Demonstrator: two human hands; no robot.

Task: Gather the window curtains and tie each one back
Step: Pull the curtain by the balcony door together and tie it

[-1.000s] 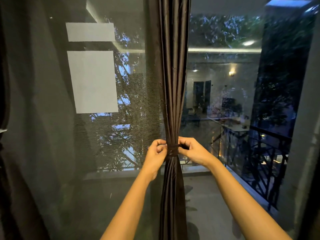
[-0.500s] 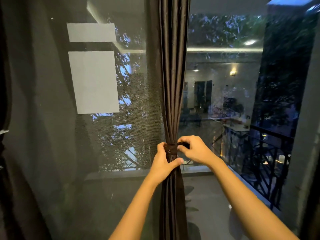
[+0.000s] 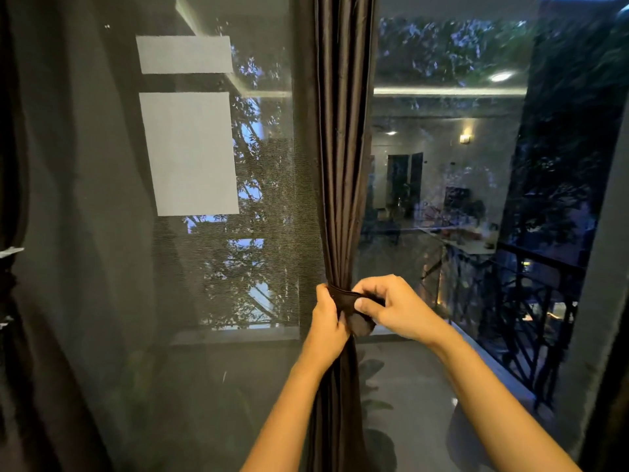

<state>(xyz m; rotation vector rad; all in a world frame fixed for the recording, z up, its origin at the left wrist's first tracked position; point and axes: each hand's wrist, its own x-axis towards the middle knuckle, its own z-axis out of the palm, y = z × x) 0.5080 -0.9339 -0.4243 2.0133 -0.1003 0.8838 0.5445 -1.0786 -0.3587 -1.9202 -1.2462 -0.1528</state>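
A dark brown curtain [image 3: 342, 148] hangs gathered into a narrow bunch in front of the window, at the middle of the view. A dark tie band [image 3: 347, 296] wraps its waist. My left hand [image 3: 328, 318] grips the bunched curtain just under the band from the left. My right hand [image 3: 391, 306] pinches the band's loose end on the right, and a dark flap of it hangs below my thumb. A sheer grey curtain [image 3: 85, 233] hangs spread over the left half of the window.
The window glass [image 3: 459, 199] reflects a lit room and shows trees outside. A black balcony railing [image 3: 531, 318] runs along the right. Two pale rectangles [image 3: 190, 151] show through the sheer. A dark curtain edge [image 3: 10, 165] hangs at far left.
My left hand has dropped from pinching the band to gripping the curtain below it. My right hand has pulled the band's end out to the right.
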